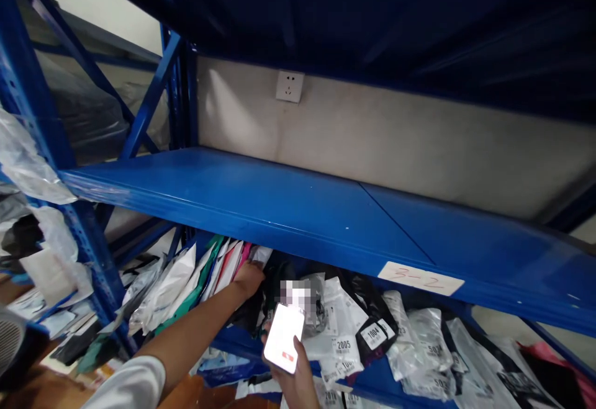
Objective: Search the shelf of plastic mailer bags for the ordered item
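My left hand (248,278) reaches under the blue shelf (261,201) into a row of upright plastic-bagged garments (212,275) and rests on their tops; whether it grips one I cannot tell. My right hand (298,379) holds a white phone (283,337) with its lit screen facing me, in front of the lower shelf. Just behind the phone lie white and black bags with numbered labels (343,344), such as 2005 and 1004.
The blue shelf bears a paper label (420,278) on its front edge. A wall socket (289,86) sits on the wall behind it. Blue uprights (88,235) stand at the left with more bags (28,167) hanging there. More bagged items (433,359) fill the lower shelf to the right.
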Available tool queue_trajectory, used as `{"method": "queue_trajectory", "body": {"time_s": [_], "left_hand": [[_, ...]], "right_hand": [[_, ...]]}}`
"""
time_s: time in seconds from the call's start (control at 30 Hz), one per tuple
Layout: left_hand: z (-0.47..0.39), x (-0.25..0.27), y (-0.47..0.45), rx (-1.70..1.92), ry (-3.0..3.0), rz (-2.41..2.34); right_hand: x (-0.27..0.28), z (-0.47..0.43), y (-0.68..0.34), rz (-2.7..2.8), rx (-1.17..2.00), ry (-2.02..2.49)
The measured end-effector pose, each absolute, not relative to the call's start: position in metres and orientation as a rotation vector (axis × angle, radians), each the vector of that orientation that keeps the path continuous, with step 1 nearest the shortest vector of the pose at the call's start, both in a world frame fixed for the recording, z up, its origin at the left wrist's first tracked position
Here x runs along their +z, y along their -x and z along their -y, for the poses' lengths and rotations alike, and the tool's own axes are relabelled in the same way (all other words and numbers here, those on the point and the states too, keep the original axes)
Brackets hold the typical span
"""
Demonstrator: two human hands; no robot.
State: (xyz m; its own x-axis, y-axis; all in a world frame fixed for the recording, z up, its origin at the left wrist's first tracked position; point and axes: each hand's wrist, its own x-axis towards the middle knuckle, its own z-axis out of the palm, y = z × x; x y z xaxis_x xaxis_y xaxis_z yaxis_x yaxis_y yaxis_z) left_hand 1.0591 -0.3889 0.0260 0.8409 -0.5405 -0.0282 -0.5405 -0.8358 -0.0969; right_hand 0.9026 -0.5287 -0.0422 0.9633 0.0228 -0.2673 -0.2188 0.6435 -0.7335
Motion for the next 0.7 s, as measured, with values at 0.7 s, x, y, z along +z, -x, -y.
{"method": "queue_trajectory", "body": {"time_s": [0.7], "left_hand": [[0.383,-0.03,-1.046,-0.135,2.429,-1.116]], "right_hand": [[-0.048,0.495,-0.971,-0.253,-0.115,0.962]]}}
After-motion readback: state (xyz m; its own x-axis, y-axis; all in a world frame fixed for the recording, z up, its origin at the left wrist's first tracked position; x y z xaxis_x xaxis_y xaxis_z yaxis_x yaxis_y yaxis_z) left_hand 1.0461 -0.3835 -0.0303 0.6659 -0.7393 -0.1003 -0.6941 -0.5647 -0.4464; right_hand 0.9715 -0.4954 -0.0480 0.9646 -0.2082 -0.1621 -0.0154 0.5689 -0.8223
